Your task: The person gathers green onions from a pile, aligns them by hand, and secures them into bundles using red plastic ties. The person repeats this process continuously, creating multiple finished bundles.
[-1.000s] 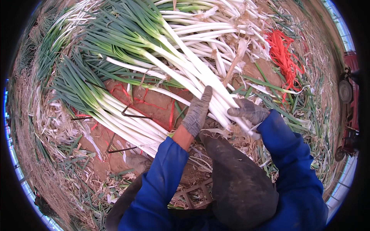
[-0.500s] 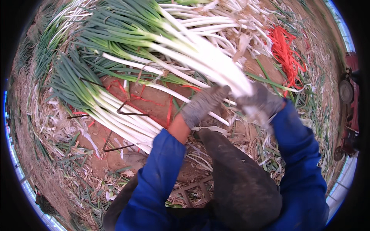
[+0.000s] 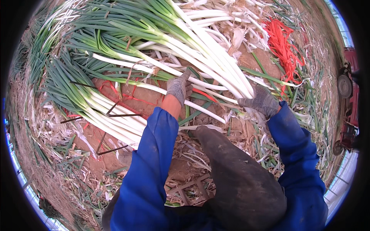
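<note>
**Grey-gloved right hand (image 3: 261,102) grips one bundle of long white-stemmed, green-leaved onions (image 3: 217,61)**

Its fingers close around the bundle's lower ends; the leaves fan toward the far-left side of the brown soil ground (image 3: 179,171). The grey-gloved left hand (image 3: 179,87), fingers bent, is over loose white stalks (image 3: 206,111); whether it grips any, I cannot tell. Near left, a second white-and-green bundle (image 3: 111,120) lies among four visible pieces of thin dark rod (image 3: 125,115). One tangle of red ribbon (image 3: 283,50) lies far right.

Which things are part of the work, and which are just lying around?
Probably part of the work:
Green onions, white ends in the right hand
Stalk near the left hand
Onion bundle by metal prongs

Seemingly just lying around:
Red strips, untouched
Leaf scraps
</note>
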Available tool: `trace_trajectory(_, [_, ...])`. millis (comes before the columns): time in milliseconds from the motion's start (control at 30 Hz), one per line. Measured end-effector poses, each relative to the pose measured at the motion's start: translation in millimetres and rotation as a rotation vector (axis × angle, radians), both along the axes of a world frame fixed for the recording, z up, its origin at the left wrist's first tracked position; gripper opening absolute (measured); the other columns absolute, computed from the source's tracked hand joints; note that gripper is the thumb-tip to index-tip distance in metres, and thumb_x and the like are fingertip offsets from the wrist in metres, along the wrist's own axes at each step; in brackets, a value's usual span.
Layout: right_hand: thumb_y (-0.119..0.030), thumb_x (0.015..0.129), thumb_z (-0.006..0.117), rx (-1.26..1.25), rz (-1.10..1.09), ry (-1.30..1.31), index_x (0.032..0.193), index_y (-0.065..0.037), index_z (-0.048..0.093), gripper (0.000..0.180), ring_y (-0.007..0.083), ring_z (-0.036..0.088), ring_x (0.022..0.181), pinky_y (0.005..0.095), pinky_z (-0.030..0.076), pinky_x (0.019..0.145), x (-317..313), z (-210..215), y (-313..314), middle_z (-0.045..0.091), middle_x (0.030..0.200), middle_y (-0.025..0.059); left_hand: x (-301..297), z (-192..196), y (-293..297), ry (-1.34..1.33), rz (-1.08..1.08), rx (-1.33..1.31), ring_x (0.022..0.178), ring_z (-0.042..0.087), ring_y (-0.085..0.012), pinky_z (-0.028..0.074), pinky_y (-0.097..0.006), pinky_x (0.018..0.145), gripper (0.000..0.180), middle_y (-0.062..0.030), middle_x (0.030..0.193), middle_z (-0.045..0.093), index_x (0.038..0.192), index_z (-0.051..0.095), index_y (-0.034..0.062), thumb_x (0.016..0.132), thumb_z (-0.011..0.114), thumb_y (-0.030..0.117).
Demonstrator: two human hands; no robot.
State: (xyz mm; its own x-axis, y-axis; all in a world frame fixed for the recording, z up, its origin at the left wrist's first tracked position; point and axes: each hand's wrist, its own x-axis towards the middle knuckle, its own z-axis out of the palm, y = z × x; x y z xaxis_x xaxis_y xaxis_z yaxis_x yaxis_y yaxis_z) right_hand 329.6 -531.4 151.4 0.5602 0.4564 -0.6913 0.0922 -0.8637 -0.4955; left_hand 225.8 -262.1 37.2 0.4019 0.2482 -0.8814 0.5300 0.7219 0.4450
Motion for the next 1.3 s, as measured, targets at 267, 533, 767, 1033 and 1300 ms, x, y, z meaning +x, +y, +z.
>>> trace_trajectory(267, [-0.023,0.075,0.078,0.298,-0.012,0.084,0.114,0.000,0.062,0.048,0.0154,0.063,0.084,0.0311,0.050,0.079,26,51,11,0.069,0.093,0.0075,-28,34,-14,-0.292,0.267,-0.042,0.066,0.062,-0.0201,0.056,-0.035,0.056,0.018,-0.0070,0.075,0.060,0.092,0.059,-0.0008,0.092,0.060,0.017])
trace_trajectory(533, [-0.018,0.078,0.077,0.209,-0.371,0.677,0.126,-0.002,0.055,0.056,0.0147,0.061,0.079,0.0297,0.051,0.070,-59,20,1,0.066,0.098,0.0079,-62,82,-51,-0.377,0.402,0.081,0.045,0.046,-0.0141,0.040,-0.030,0.041,0.032,0.0009,0.058,0.045,0.094,0.055,0.0080,0.096,0.056,0.040])
trace_trajectory(767, [-0.018,0.078,0.077,0.352,-0.208,0.678,0.128,-0.003,0.053,0.057,0.0148,0.062,0.079,0.0294,0.051,0.071,-89,11,23,0.066,0.098,0.0077,-62,52,-58,-0.346,0.352,0.413,0.077,0.063,-0.0160,0.053,-0.032,0.070,0.041,-0.0104,0.094,0.067,0.109,0.062,-0.0031,0.093,0.064,0.034])
trace_trajectory(1033, [-0.019,0.079,0.077,0.344,-0.208,0.695,0.130,-0.003,0.051,0.060,0.0150,0.062,0.080,0.0289,0.051,0.072,-77,26,13,0.066,0.099,0.0075,-62,57,-52,-0.352,0.143,0.197,0.066,0.054,-0.0112,0.046,-0.030,0.058,0.036,-0.0031,0.080,0.064,0.100,0.066,0.0025,0.090,0.067,0.037])
trace_trajectory(1300, [-0.020,0.080,0.076,0.369,-0.151,0.678,0.133,-0.004,0.049,0.062,0.0151,0.062,0.080,0.0285,0.051,0.072,-89,17,25,0.066,0.100,0.0074,-63,15,-72,-0.406,0.106,0.177,0.074,0.061,-0.0149,0.055,-0.031,0.060,0.039,-0.0060,0.090,0.063,0.111,0.058,0.0039,0.095,0.060,0.039])
